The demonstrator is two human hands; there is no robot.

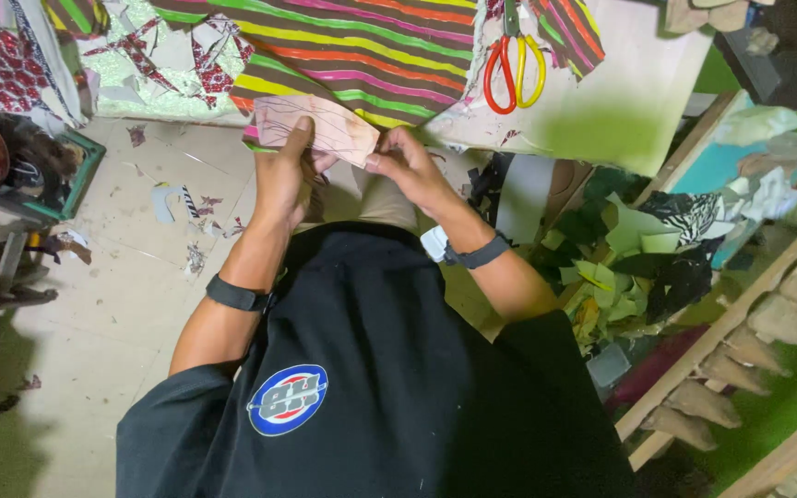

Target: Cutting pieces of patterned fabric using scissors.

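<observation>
Head view shows the left hand (283, 175) and the right hand (408, 166) both pinching a flat pale pink cardboard piece with thin dark lines (320, 129), just below the striped colourful fabric (362, 51); red-and-yellow scissors (514, 65) lie near.

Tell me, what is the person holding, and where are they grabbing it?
Both hands hold a pinkish cut-out piece. The left hand grips its lower left edge, thumb on top. The right hand pinches its lower right corner with its fingertips.
</observation>
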